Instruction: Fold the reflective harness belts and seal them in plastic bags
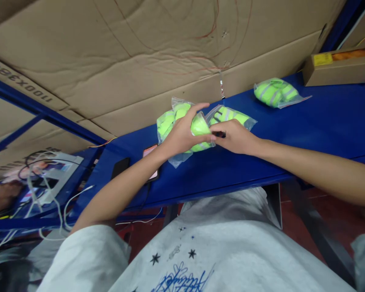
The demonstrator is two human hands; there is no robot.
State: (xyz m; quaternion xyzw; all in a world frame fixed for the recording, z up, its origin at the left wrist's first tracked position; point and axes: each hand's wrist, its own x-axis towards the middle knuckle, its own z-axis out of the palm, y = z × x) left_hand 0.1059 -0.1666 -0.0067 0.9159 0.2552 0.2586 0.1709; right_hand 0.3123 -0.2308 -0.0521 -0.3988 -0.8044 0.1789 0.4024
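My left hand [182, 132] is curled around a clear plastic bag with a folded neon-yellow reflective vest [200, 125], its thumb and index finger spread over the bag. Against that bag's right side, my right hand [239, 136] is closed in a pinch. A small dark piece [219, 134] shows at its fingertips, too small to name. Another bagged yellow vest [166, 125] lies under and left of my left hand. Behind my right hand rests a bagged vest with grey stripes [228, 115], partly covered by the hand.
On the blue table [292, 138] a further bagged vest [275, 92] lies back right, near a cardboard box [340, 67]. A phone [153, 174] and a black flat object [121, 167] are at left. Cardboard [158, 81] walls the back. Another person's hand [6, 190] is far left, near white cables [59, 207].
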